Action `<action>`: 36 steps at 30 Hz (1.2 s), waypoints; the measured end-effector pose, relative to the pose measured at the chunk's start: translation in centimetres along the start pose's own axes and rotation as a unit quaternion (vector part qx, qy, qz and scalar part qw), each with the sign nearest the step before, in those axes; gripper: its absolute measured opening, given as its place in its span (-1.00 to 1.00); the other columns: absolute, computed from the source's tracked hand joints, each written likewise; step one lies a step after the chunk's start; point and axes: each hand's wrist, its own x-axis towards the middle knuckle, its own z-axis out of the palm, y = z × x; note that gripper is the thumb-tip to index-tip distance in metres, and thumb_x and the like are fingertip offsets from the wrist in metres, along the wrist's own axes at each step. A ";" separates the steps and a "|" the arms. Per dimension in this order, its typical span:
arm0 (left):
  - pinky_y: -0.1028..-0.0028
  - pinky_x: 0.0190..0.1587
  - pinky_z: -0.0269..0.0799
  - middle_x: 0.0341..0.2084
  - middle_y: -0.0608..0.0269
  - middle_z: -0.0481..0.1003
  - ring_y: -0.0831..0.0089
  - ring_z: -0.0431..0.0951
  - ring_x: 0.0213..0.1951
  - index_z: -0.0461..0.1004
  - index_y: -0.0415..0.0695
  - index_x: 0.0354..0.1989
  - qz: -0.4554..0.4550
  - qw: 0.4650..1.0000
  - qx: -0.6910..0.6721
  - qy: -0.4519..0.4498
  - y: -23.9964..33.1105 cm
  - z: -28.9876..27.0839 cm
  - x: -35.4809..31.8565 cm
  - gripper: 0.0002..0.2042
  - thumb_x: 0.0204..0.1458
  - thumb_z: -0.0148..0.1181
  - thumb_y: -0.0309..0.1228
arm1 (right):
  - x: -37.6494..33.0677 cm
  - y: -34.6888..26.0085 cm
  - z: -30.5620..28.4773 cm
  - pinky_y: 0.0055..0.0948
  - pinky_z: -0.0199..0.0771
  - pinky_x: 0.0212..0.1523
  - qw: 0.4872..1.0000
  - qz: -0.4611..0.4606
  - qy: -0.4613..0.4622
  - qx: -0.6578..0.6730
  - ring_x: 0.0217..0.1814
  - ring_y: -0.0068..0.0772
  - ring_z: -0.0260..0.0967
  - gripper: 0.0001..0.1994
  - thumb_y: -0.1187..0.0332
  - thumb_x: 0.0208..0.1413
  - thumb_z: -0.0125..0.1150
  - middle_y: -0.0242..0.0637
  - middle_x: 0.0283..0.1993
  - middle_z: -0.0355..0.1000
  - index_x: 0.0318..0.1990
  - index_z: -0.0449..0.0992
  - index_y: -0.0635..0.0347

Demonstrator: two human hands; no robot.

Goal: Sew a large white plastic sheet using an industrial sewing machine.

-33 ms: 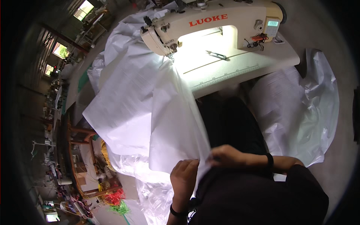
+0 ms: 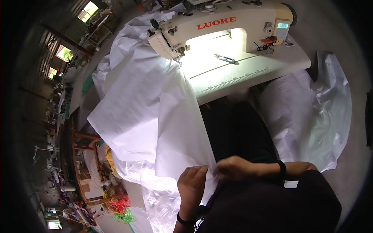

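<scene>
A large white plastic sheet (image 2: 128,105) hangs from the sewing machine (image 2: 217,23) down toward my lap, its upper part under the needle area at the machine's left end. My left hand (image 2: 192,182) is closed on the sheet's lower right edge, fingers curled over it. Close beside it, my right hand (image 2: 235,167) is closed in a pinch at the same edge. Its fingertips are partly hidden, and the sheet between the hands looks pulled fairly taut. Both hands are well below the needle.
Thread snips (image 2: 226,59) lie on the lit machine bed (image 2: 248,77). More white sheeting (image 2: 307,116) is heaped at the right. On the left stand a wooden frame (image 2: 83,167) and red and green plastic strands (image 2: 120,202). Clear plastic (image 2: 161,202) bunches below the sheet.
My right hand has dropped slightly, and the sheet's right edge has shifted a little left. The left hand stays almost in place.
</scene>
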 end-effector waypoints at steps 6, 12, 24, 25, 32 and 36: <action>0.38 -0.33 0.52 -0.41 0.18 0.56 0.25 0.59 -0.36 0.55 -0.17 -0.31 0.017 0.997 -0.045 -0.054 1.1 0.4 0.5 -0.80 -0.16 0.23 -0.63 | -1.8 -4.6 1.1 -0.34 0.55 -0.38 0.984 -0.162 -0.010 -0.071 -0.42 -0.27 0.52 -0.91 0.33 0.06 0.29 -0.30 -0.41 0.52 -0.34 0.54 0.11; 0.39 -0.33 0.52 -0.44 0.16 0.54 0.24 0.60 -0.35 0.57 -0.17 -0.33 -0.005 0.998 -0.033 -0.044 -0.5 1.8 0.6 -0.85 -0.11 0.24 -0.64 | -0.6 -1.7 -0.5 -0.27 0.53 -0.36 0.962 0.110 -0.056 -0.244 -0.41 -0.15 0.54 -0.48 -0.19 0.13 0.13 -0.21 -0.51 0.52 -0.38 0.58 0.15; 0.37 -0.31 0.53 -0.38 0.23 0.53 0.27 0.58 -0.32 0.52 -0.17 -0.36 0.024 0.999 -0.018 -0.034 -0.2 0.6 0.4 -0.84 -0.17 0.19 -0.61 | -0.4 -3.4 1.8 -0.34 0.44 -0.55 0.952 -0.183 0.025 -0.244 -0.55 -0.25 0.46 -0.79 0.27 0.09 0.21 -0.30 -0.59 0.39 -0.50 0.41 0.16; 0.38 -0.29 0.53 -0.36 0.21 0.54 0.25 0.58 -0.30 0.52 -0.19 -0.34 0.016 0.998 -0.054 -0.041 0.2 0.7 0.6 -0.84 -0.15 0.19 -0.61 | -0.3 -3.9 1.5 -0.40 0.42 -0.58 0.941 -0.187 0.016 -0.280 -0.58 -0.32 0.44 -0.80 0.29 0.07 0.21 -0.35 -0.58 0.38 -0.50 0.39 0.13; 0.33 -0.24 0.52 -0.32 0.10 0.54 0.12 0.58 -0.27 0.47 -0.26 -0.28 -0.198 0.885 -0.393 -0.152 -0.1 0.5 0.5 -0.89 0.00 0.17 -0.60 | 0.9 -3.3 0.5 -0.37 0.45 -0.55 0.909 -0.283 0.018 -0.307 -0.58 -0.29 0.43 -0.83 0.28 0.08 0.24 -0.36 -0.49 0.42 -0.46 0.42 0.09; 0.31 -0.33 0.49 -0.38 0.16 0.51 0.18 0.56 -0.35 0.44 -0.18 -0.36 -0.014 0.993 -0.108 -0.052 -0.3 1.0 1.6 -0.87 -0.11 0.21 -0.59 | 5.9 -0.7 -8.7 -0.37 0.49 -0.21 0.947 -0.223 0.233 -0.006 -0.25 -0.28 0.51 -0.76 0.24 0.15 0.19 -0.20 -0.25 0.50 -0.13 0.51 0.19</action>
